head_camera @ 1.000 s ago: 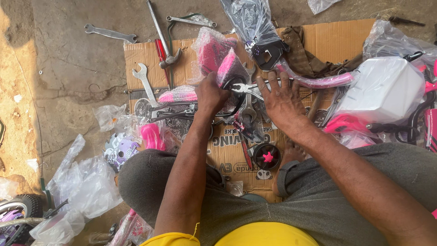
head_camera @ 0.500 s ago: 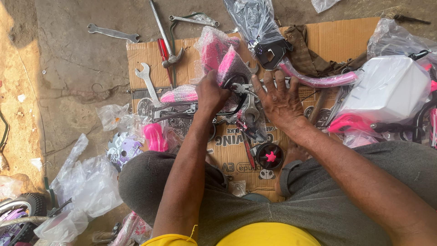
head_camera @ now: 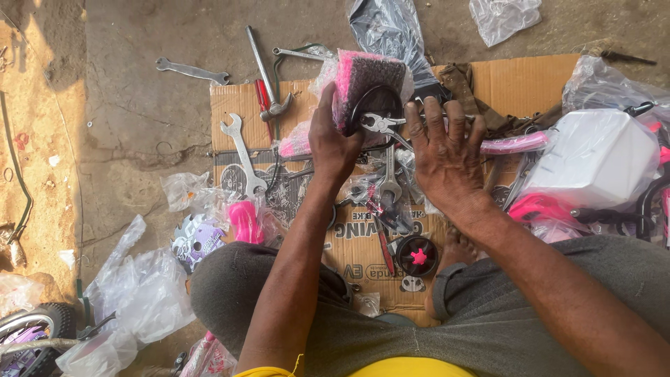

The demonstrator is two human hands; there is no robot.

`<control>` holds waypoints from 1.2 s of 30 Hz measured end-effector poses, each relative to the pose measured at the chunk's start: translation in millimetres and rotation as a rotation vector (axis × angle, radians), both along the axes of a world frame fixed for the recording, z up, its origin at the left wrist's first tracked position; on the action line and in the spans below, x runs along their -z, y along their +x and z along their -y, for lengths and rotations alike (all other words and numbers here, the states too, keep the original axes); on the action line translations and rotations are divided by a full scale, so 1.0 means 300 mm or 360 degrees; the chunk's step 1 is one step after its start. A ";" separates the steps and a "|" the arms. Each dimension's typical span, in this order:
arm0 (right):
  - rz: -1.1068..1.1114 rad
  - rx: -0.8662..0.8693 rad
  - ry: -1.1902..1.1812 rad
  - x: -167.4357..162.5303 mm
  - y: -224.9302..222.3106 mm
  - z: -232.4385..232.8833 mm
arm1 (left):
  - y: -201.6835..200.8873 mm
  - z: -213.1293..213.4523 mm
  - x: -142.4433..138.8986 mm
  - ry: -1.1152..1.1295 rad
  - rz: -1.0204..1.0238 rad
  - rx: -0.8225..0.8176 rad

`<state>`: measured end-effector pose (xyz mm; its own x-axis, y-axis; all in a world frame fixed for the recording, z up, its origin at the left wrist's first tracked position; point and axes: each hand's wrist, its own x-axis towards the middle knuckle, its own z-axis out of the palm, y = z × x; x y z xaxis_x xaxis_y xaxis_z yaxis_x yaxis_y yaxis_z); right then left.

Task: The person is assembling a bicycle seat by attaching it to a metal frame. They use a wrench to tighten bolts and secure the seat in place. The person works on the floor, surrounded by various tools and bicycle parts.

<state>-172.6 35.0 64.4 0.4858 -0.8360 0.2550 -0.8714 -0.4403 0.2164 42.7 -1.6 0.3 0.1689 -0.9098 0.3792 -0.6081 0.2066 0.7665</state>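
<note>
My left hand [head_camera: 333, 143] grips a pink and black padded bicycle part [head_camera: 370, 80] in clear plastic and holds it tilted up over a sheet of cardboard [head_camera: 530, 84]. Silver pliers [head_camera: 380, 124] point their jaws at a black ring on that part. My right hand [head_camera: 447, 157] lies over the pliers' handles with its fingers spread; the thumb is hidden. Under the hands lie a spanner [head_camera: 389, 178] and a pink frame tube [head_camera: 513, 144].
A wrench [head_camera: 241, 150], a hammer [head_camera: 265, 70] and a red screwdriver [head_camera: 263, 94] lie at the cardboard's left edge. Another wrench [head_camera: 192, 70] lies on the concrete. A white plastic-wrapped box [head_camera: 597, 160] is at right, a black wheel with a pink star [head_camera: 417, 257] by my knees, plastic bags [head_camera: 139, 286] at left.
My left hand has lifted the pink padded part higher. My right hand has moved up onto the pliers beside it.
</note>
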 end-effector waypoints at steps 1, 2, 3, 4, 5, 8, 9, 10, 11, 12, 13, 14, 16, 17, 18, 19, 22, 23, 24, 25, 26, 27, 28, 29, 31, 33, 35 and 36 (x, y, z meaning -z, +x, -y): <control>0.0012 -0.0001 0.0011 -0.003 -0.002 -0.003 | -0.011 -0.001 0.001 0.0017 -0.0021 -0.0039; 0.0025 -0.0001 0.0022 -0.005 -0.002 -0.005 | -0.019 -0.001 0.002 0.0033 -0.0041 -0.0078; 0.0038 0.0000 0.0033 -0.005 -0.003 -0.005 | -0.023 -0.001 0.003 0.0050 -0.0061 -0.0116; 0.0055 0.0016 0.0054 -0.005 -0.003 -0.004 | -0.025 0.001 0.005 0.0039 -0.0064 -0.0123; 0.0071 0.0033 0.0077 -0.005 -0.003 -0.002 | -0.028 0.002 0.008 0.0029 -0.0069 -0.0130; -0.0011 0.0038 0.0062 0.000 -0.007 0.006 | -0.029 0.007 0.019 0.0037 -0.0104 -0.0126; -0.0058 0.0035 0.0045 0.002 -0.010 0.007 | -0.030 0.008 0.023 0.0046 -0.0116 -0.0118; -0.0099 0.0023 0.0010 0.004 -0.014 0.009 | -0.029 0.010 0.027 0.0030 -0.0112 -0.0125; -0.0139 0.0011 -0.0025 0.006 -0.020 0.009 | -0.027 0.010 0.030 0.0014 -0.0106 -0.0132; -0.0178 -0.0003 -0.0058 0.008 -0.025 0.011 | -0.026 0.011 0.032 0.0000 -0.0100 -0.0141; -0.0186 -0.0034 -0.0086 0.009 -0.032 0.014 | -0.025 0.010 0.034 -0.0009 -0.0102 -0.0131; -0.0194 -0.0065 -0.0114 0.009 -0.041 0.022 | -0.023 0.010 0.035 -0.0019 -0.0105 -0.0119; -0.0199 -0.0070 0.0037 0.009 -0.054 0.045 | -0.023 0.008 0.035 -0.0022 -0.0122 -0.0106; -0.0195 -0.0044 0.0210 0.009 -0.058 0.064 | -0.025 0.007 0.034 -0.0021 -0.0136 -0.0104; -0.0192 -0.0018 0.0382 0.009 -0.060 0.085 | -0.026 0.006 0.032 -0.0022 -0.0151 -0.0101; -0.0015 0.0138 0.0750 0.010 -0.058 0.111 | -0.030 0.003 0.030 -0.0033 -0.0116 -0.0113; 0.0299 0.0308 0.1132 0.014 -0.059 0.143 | -0.042 -0.007 0.023 -0.0046 -0.0050 -0.0139; 0.0256 0.0162 0.0792 0.017 -0.058 0.137 | -0.045 -0.010 0.022 -0.0041 -0.0046 -0.0125; 0.0214 0.0025 0.0447 0.019 -0.060 0.121 | -0.047 -0.010 0.021 -0.0038 -0.0040 -0.0107; 0.0144 0.0005 0.0307 0.020 -0.061 0.101 | -0.048 -0.011 0.021 -0.0011 -0.0085 -0.0106; 0.0072 -0.0017 0.0175 0.020 -0.060 0.072 | -0.048 -0.011 0.021 0.0024 -0.0133 -0.0110; 0.0001 -0.0040 0.0047 0.019 -0.058 0.044 | -0.047 -0.012 0.023 0.0064 -0.0179 -0.0112; -0.0019 -0.0043 -0.0003 0.015 -0.053 0.027 | -0.046 -0.012 0.024 0.0052 -0.0164 -0.0125; -0.0040 -0.0050 -0.0061 0.007 -0.050 0.015 | -0.046 -0.011 0.026 0.0032 -0.0150 -0.0142; -0.0095 -0.0069 -0.0088 -0.012 -0.039 0.012 | -0.043 -0.010 0.029 -0.0040 -0.0109 -0.0162; -0.0164 -0.0077 -0.0040 -0.035 -0.034 0.029 | -0.042 -0.010 0.030 -0.0156 -0.0055 -0.0151; 0.0132 0.0105 0.0609 -0.047 -0.029 0.079 | -0.043 -0.010 0.031 -0.0043 -0.0119 -0.0167; 0.0283 0.0200 0.0928 -0.047 -0.030 0.107 | -0.045 -0.011 0.030 0.0011 -0.0151 -0.0177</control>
